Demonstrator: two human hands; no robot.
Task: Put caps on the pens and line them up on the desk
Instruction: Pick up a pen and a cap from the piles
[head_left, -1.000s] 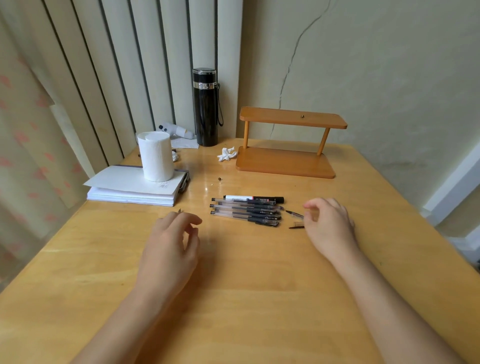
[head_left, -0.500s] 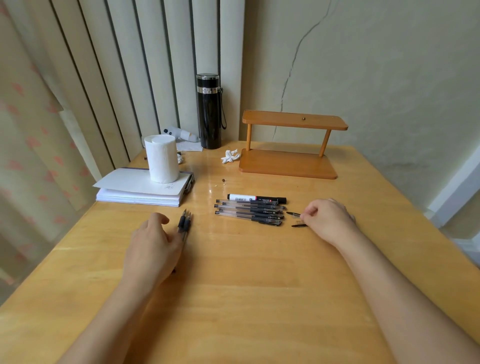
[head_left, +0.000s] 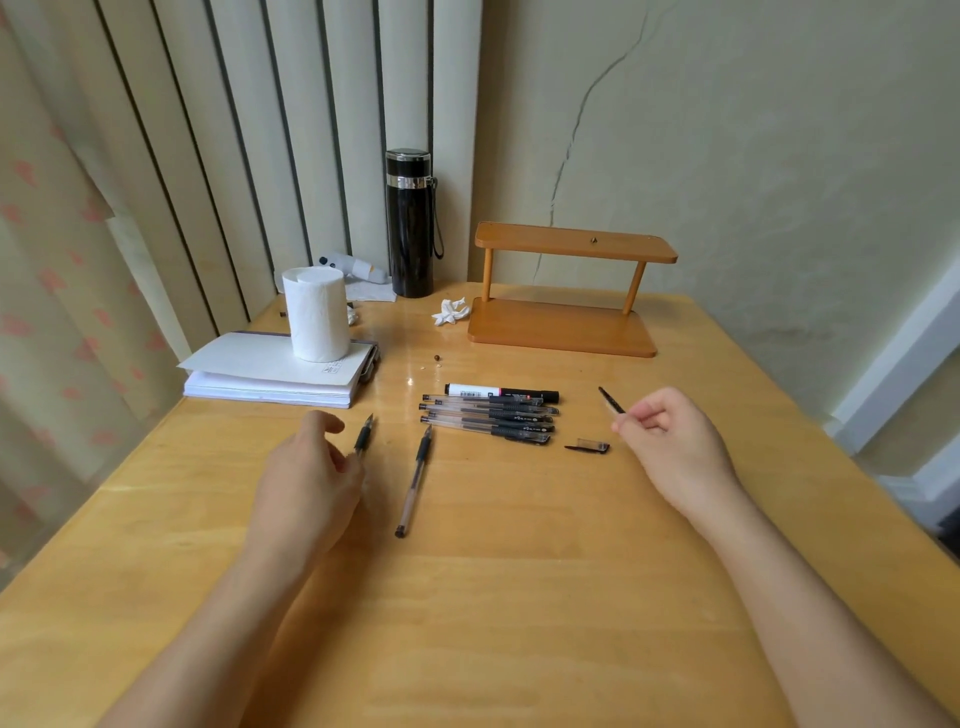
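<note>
Mostly bare wooden desk; cracked wall behind.

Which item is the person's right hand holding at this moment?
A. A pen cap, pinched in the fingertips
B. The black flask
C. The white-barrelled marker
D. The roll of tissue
A: the right hand pinches a pen cap above the desk, while a second cap lies loose beside the row of pens.
</note>
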